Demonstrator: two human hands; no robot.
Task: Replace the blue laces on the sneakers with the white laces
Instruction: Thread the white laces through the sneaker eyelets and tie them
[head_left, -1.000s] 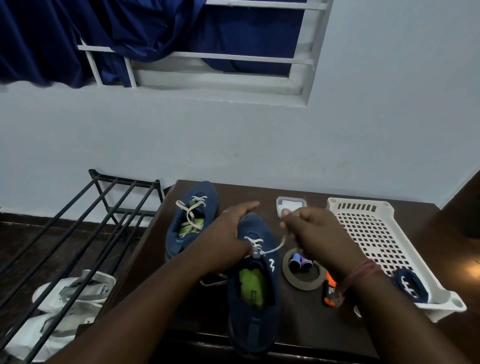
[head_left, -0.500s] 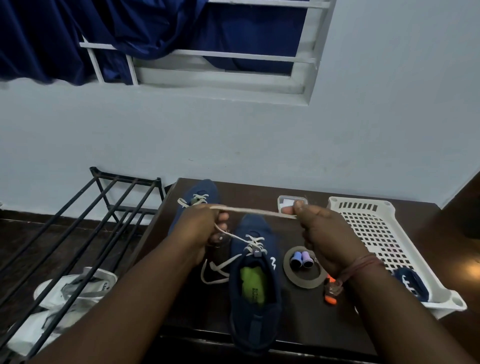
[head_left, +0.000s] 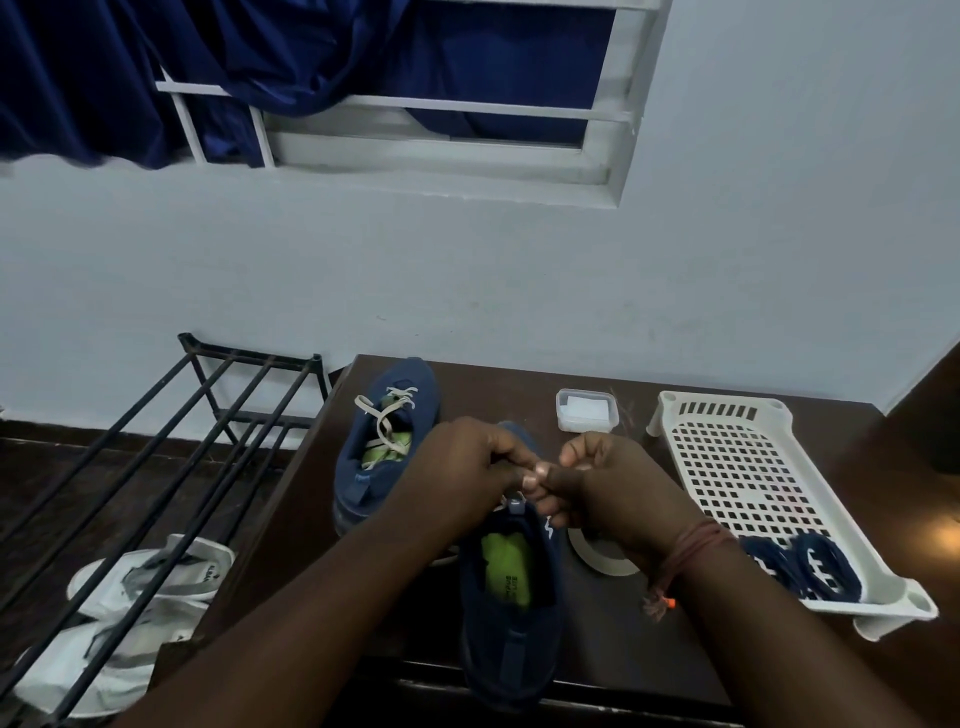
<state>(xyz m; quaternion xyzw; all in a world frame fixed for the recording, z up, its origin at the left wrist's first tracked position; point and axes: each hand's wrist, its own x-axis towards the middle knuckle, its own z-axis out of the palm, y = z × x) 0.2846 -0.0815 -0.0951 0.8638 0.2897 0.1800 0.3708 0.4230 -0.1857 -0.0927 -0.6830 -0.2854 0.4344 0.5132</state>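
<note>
The near navy sneaker (head_left: 511, 613) lies on the bench (head_left: 623, 639), heel at the near edge. Above its tongue the left hand (head_left: 467, 470) and right hand (head_left: 615, 486) have closed together, fingertips touching, each grip curled on the white lace, which half a second ago was stretched taut between them. Right of that sneaker, blue laces (head_left: 800, 566) lie in the white perforated tray (head_left: 737, 467); beyond it to the left sits the second sneaker (head_left: 382, 447), white-laced.

Dim indoor light; wide-angle bending at edges.
</note>
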